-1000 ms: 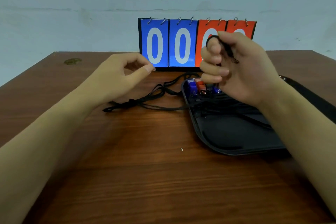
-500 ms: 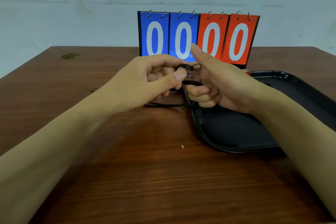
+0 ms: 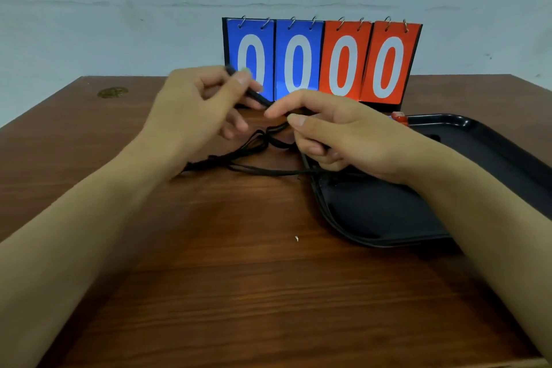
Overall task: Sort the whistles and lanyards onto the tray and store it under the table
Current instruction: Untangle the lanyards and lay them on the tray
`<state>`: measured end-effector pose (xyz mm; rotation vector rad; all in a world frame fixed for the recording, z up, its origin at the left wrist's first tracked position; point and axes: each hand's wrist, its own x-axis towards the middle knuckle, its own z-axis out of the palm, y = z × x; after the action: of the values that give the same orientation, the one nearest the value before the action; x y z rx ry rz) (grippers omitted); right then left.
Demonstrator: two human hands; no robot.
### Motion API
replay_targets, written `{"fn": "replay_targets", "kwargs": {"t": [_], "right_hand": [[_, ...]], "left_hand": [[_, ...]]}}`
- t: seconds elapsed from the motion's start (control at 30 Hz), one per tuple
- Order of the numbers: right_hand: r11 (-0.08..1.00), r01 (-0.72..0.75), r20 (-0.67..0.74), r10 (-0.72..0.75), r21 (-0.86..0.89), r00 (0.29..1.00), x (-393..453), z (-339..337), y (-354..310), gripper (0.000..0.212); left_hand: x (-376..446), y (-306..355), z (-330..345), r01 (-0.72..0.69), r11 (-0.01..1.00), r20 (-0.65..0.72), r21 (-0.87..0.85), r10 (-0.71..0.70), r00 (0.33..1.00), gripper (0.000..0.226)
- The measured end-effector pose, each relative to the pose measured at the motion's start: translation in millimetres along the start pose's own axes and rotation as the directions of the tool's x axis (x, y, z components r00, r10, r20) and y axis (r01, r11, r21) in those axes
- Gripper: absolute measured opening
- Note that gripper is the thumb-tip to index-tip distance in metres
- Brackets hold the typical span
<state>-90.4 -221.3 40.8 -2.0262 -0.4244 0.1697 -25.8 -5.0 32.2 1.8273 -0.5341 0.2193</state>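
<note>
Left hand [image 3: 197,110] and right hand [image 3: 343,131] both pinched black lanyards [image 3: 254,143] mid-frame, untangling; next, probably lay them on tray [image 3: 373,218].

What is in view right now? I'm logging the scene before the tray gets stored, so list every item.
lanyards: tangled bunch, count unclear, black, on the table left of the tray, one strand held up between the hands
whistle: one visible, red, at the tray's far edge
tray: one, black, right side of the table
scoreboard: one, two blue and two orange cards all showing 0, at the table's back
table: one, brown wood
left hand: pinches a lanyard strand
right hand: pinches the lanyard
</note>
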Motion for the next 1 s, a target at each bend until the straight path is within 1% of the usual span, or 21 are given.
{"fn": "replay_targets", "kwargs": {"t": [0.07, 0.13, 0.2, 0.27, 0.4, 0.47, 0.73, 0.9, 1.0], "right_hand": [[1.000, -0.021, -0.049, 0.022, 0.015, 0.999, 1.4, -3.1, 1.5, 0.027], [0.999, -0.040, -0.069, 0.037, -0.032, 0.997, 1.4, -6.7, 2.2, 0.029], [0.995, -0.042, -0.053, 0.037, -0.094, 0.998, 0.8, -9.8, 1.3, 0.032], [0.993, -0.043, -0.046, 0.038, -0.111, 0.998, -0.5, -11.2, 0.2, 0.035], [0.994, -0.045, -0.088, 0.036, -0.103, 0.995, -1.4, -16.3, 0.5, 0.036], [0.996, -0.036, -0.114, 0.026, -0.081, 0.993, -1.0, -21.3, 1.3, 0.036], [0.996, 0.042, -0.231, -0.023, 0.081, 0.973, -2.1, -40.5, 6.1, 0.036], [0.968, 0.071, -0.279, -0.001, 0.241, 0.960, -3.5, -45.9, 5.0, 0.036], [0.956, 0.083, -0.320, 0.012, 0.282, 0.947, -2.7, -48.2, 5.3, 0.037]], "left_hand": [[8.4, -6.9, -12.0, 0.102, 0.992, -0.093, -0.080, -0.110, 0.990, 0.026], [14.8, -15.7, -22.9, 0.189, 0.968, -0.144, -0.168, -0.213, 0.966, 0.027], [19.9, -23.2, -31.7, 0.256, 0.926, -0.150, -0.279, -0.305, 0.940, 0.027], [23.8, -28.9, -39.1, 0.298, 0.883, -0.132, -0.363, -0.366, 0.921, 0.026], [27.8, -39.0, -49.5, 0.337, 0.834, -0.112, -0.437, -0.422, 0.899, 0.025], [28.6, -43.3, -53.5, 0.345, 0.815, -0.126, -0.465, -0.447, 0.886, 0.024], [32.9, -62.3, -72.0, 0.368, 0.762, -0.189, -0.532, -0.531, 0.826, 0.022], [35.9, -70.6, -77.9, 0.379, 0.745, -0.216, -0.548, -0.564, 0.797, 0.021], [36.5, -73.6, -79.3, 0.392, 0.741, -0.227, -0.545, -0.580, 0.782, 0.022]]}}
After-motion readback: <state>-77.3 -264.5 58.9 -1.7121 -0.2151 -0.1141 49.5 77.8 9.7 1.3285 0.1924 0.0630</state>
